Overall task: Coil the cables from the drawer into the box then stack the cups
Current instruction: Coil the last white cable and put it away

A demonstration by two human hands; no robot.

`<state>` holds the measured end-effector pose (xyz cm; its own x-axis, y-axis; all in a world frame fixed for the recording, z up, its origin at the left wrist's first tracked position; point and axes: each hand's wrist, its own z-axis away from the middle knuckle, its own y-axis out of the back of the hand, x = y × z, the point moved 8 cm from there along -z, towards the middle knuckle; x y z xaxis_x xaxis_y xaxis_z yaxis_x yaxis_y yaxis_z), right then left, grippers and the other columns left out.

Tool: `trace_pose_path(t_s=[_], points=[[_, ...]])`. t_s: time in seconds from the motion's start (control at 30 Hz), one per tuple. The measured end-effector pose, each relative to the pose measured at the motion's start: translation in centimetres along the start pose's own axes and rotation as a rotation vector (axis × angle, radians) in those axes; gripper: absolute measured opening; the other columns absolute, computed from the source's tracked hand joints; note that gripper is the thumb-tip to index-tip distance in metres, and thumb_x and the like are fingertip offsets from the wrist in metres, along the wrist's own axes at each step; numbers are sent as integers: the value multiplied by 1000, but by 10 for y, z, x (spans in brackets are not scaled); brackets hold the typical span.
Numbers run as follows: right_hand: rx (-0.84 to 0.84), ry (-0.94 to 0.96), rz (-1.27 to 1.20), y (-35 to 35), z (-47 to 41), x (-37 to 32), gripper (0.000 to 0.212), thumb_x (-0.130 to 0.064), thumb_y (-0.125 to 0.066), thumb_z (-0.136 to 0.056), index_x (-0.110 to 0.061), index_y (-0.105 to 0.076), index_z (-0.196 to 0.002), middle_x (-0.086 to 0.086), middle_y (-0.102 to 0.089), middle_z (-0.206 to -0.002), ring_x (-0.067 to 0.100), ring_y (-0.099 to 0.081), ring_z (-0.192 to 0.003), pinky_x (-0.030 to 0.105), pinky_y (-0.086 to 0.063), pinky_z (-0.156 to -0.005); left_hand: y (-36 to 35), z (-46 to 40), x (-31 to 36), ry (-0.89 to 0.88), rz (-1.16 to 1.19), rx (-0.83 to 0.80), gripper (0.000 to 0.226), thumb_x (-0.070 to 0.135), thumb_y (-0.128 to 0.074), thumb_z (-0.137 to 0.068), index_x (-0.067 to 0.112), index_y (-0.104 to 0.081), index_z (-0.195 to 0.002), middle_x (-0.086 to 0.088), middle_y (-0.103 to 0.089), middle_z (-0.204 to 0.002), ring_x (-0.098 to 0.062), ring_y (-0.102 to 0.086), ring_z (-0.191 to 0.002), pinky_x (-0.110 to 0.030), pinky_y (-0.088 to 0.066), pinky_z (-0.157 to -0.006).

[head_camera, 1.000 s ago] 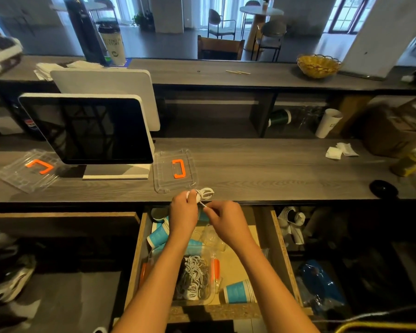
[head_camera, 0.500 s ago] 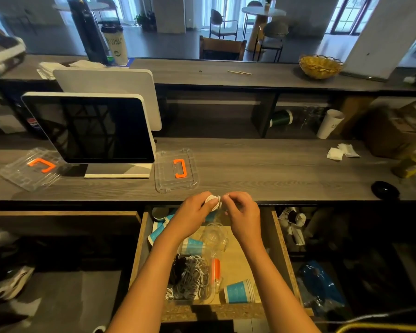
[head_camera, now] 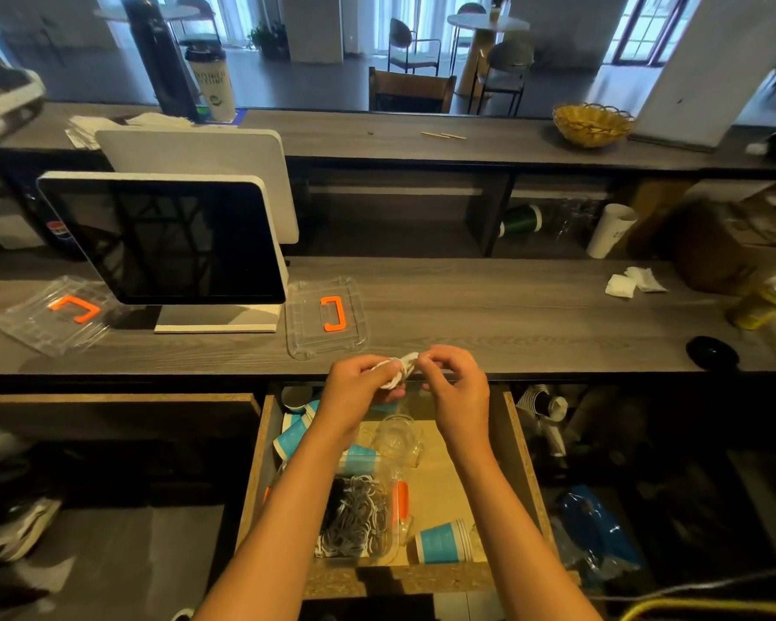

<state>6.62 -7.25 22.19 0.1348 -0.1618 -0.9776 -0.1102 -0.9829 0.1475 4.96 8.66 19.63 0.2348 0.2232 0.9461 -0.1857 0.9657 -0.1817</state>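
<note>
**Two hands holding a coiled white cable above the open drawer**

The left hand (head_camera: 357, 387) and the right hand (head_camera: 455, 387) meet at the front edge of the grey wooden tabletop (head_camera: 489, 307), directly above the open drawer (head_camera: 518, 445). Between them sits a small bundle of white cable (head_camera: 399, 369), gripped by the fingers of both hands: the left hand closes around its lower left side, and the right hand pinches its upper right end between thumb and fingertips. Both forearms reach up from the lower edge of the view across the drawer.

Inside the drawer, a clear plastic box (head_camera: 388, 537) with an orange latch (head_camera: 402, 504) lies near the front, holding a tangle of grey and black cables (head_camera: 355, 517). Blue paper cups lie on their sides: one (head_camera: 442, 540) in the front right part of the drawer, just beside the box, and several more (head_camera: 294, 434) at the back left, partly hidden by the left forearm. A clear plastic cup (head_camera: 397, 437) lies near the drawer's middle.

On the tabletop, a clear lid with an orange handle (head_camera: 328, 318) lies just beyond the hands, beside the base of a dark monitor (head_camera: 166, 239). A second clear lid (head_camera: 59, 313) lies to the monitor's left. Crumpled white paper (head_camera: 635, 282) rests well apart on the right.
</note>
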Motion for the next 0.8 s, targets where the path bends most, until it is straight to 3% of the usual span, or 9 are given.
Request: trace_pose_path(t_s=[0.1,0.17,0.33,0.43,0.5,0.57,0.67,0.8], points=[[-7,-103,-179,-4,3,6,14,-12,-61,-96,-20,-70,-89,0,-71,-87,14,-66,-77,34,-56,-64,-7,5,-16,187,422,110,11,3,-59,-94,-3,-68,-91,-13,-71,-76,-20,-70,-69,-26,-61,-63],[-52,-188,-303,-11,7,12,16,-10,-57,-98,-17,-70,-90,4,-73,-83,15,-67,-70,29,-53,-58,-13,7,-22,236,497,107,14,3,-59,-94,-6,-68,-99,-15,-73,-80,-20,-70,-67,-28,-61,-63],[-14,-246,-294,-11,4,21,23,-7,-58,-97,-20,-76,-95,5,-76,-92,17,-71,-85,31,-56,-73,-14,7,-30,302,499,85,12,4,-60,-93,-4,-66,-100,-18,-70,-90,-23,-69,-82,-31,-61,-71],[-12,-210,-123,-9,-1,22,29,-4,-55,-96,-25,-75,-100,2,-75,-98,18,-70,-94,38,-57,-84,-16,7,-33,312,468,46,11,3,-59,-94,-2,-66,-99,-17,-73,-84,-23,-73,-76,-30,-62,-67],[-19,-159,41,-7,-1,18,29,-5,-55,-95,-23,-75,-108,0,-73,-103,13,-68,-97,36,-56,-88,-16,7,-34,307,449,43,9,3,-59,-94,0,-67,-98,-16,-73,-84,-22,-73,-77,-30,-61,-66],[10,-110,111,-4,1,11,24,-7,-61,-93,-19,-74,-109,-5,-72,-101,8,-68,-93,30,-56,-84,-15,6,-34,307,446,55,8,3,-60,-93,1,-67,-97,-15,-73,-84,-22,-71,-78,-29,-61,-64],[55,-87,152,2,0,7,14,-7,-70,-87,-19,-74,-93,-8,-72,-83,5,-68,-76,21,-54,-71,-14,5,-35,310,445,59,9,4,-60,-93,1,-67,-97,-14,-73,-85,-20,-71,-76,-29,-61,-62],[25,-107,226,1,-2,11,10,-9,-70,-86,-16,-78,-87,-13,-69,-72,-2,-65,-67,11,-46,-61,-12,3,-35,283,392,40,10,2,-61,-93,1,-67,-100,-16,-71,-92,-23,-69,-84,-30,-61,-64]])
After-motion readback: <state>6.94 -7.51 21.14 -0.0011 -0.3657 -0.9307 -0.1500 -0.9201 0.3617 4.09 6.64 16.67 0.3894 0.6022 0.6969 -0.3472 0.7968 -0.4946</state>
